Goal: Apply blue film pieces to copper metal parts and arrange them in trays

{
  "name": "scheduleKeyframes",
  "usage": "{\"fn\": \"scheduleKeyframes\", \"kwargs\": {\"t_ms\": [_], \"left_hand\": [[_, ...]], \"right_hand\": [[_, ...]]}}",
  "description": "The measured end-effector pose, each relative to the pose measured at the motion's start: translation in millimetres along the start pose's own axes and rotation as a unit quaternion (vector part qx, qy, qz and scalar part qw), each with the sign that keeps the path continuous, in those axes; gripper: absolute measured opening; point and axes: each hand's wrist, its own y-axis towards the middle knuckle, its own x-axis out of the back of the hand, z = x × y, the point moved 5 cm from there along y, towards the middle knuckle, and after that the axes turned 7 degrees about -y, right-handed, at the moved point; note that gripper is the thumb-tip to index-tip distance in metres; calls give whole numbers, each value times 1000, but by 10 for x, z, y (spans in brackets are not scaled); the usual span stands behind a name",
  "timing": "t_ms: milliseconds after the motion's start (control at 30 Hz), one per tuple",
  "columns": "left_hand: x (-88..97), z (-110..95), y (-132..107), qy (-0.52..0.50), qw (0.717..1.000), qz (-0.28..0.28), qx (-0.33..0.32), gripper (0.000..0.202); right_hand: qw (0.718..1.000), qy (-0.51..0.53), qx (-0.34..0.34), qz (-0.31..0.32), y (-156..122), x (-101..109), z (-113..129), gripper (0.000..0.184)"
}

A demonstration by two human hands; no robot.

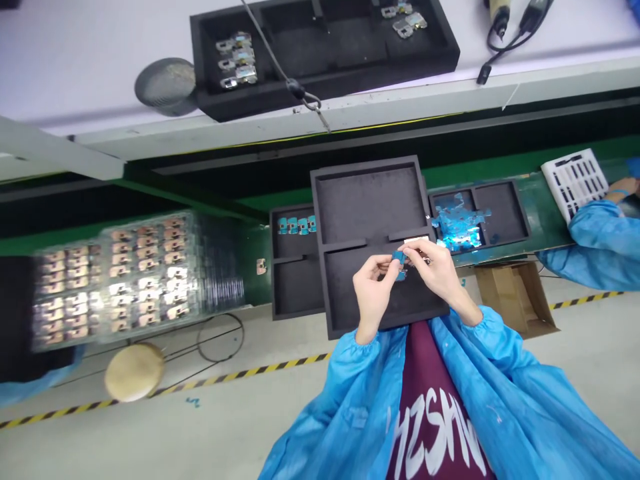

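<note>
My left hand and my right hand meet above a black foam tray, pinching a small blue-wrapped electronic part between their fingertips. Its lower end looks like a small circuit board, partly hidden by my fingers. A pale flat piece lies just beyond my right fingers at the tray's divider. To the left, a foam tray holds a row of teal parts. To the right, a foam tray holds crumpled shiny blue film.
A co-worker's blue sleeve reaches in at right beside a white slotted rack. Stacked blister trays of copper-coloured parts stand at left. Across the aisle, a foam tray of metal parts sits on a bench. A cardboard box lies below.
</note>
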Motion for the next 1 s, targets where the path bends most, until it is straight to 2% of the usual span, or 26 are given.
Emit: {"fn": "scheduleKeyframes", "kwargs": {"t_ms": [67, 133, 300, 433, 567, 633, 800, 900, 1000], "left_hand": [[5, 41, 27, -12, 1000, -19, -1, 23], [3, 63, 49, -27, 999, -25, -1, 24], [-23, 43, 51, -40, 998, 25, 30, 25], [-10, 13, 22, -60, 995, 52, 57, 31], [-2, 67, 17, -92, 989, 66, 98, 35], [6, 124, 33, -128, 981, 65, 128, 38], [27, 246, 100, -238, 948, 73, 200, 40], [52, 285, 149, -258, 941, 56, 211, 37], [66, 297, 210, -250, 948, 32, 193, 35]], "right_hand": [[1000, 14, -13, 1, -32, -44, -39, 32], [1000, -8, 8, -5, -64, -76, -33, 28], [981, -153, 97, -72, -108, -45, 46, 20], [969, -181, 142, -94, -97, -4, 86, 19], [960, -197, 160, -117, -123, 39, 73, 15], [958, -205, 170, -103, -159, 39, 46, 17], [960, -185, 208, -21, -283, 26, -35, 21], [955, -179, 237, -4, -372, 25, -68, 21], [944, -196, 265, 5, -496, -17, -69, 21]]}}
